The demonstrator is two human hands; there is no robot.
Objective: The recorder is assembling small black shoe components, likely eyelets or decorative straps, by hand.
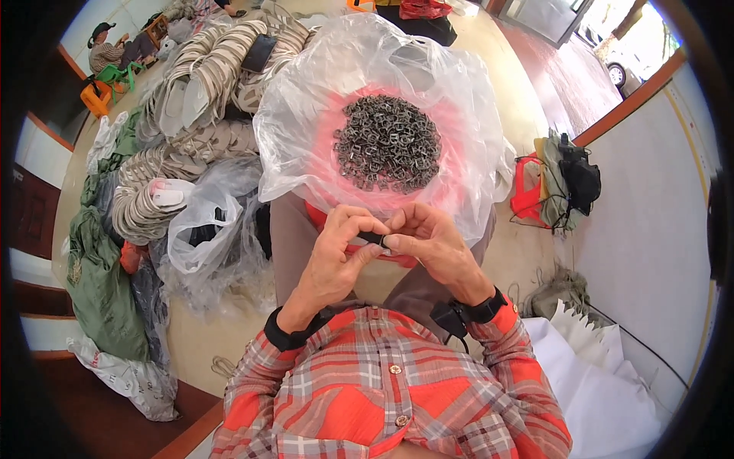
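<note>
holding a small black strip (372,239) just above the brown-grey trousers (290,229), on the near side of a heap of metal buckles (388,144). clamped on its left part with the fingers of the left hand (330,256); pinched at its right end between thumb and forefinger of the right hand (440,246). cannot tell about a buckle at that end: too small and covered.

could lose the strip through a loose or off-centre pinch, for want of much length past the fingertips. could then drop it between the legs or into folds of the clear plastic sheet (459,99), hard to spot there beside dark metal. could also spill buckles by catching the sheet on a wrist and tugging, or bring up several at once from so tangled a heap.

to the left, crowded close: stacks of pale soles (210,84), a clear plastic bag (200,256) with dark pieces inside, and farther out a green sack (107,287). to the right, well apart: a red stool (527,191) with a black bag (579,180); nearer the right elbow, white sheets (573,375). between hands and heap: the sheet's crumpled near edge, liable to snag on the black wristband (284,334) or the watch (489,307).
</note>
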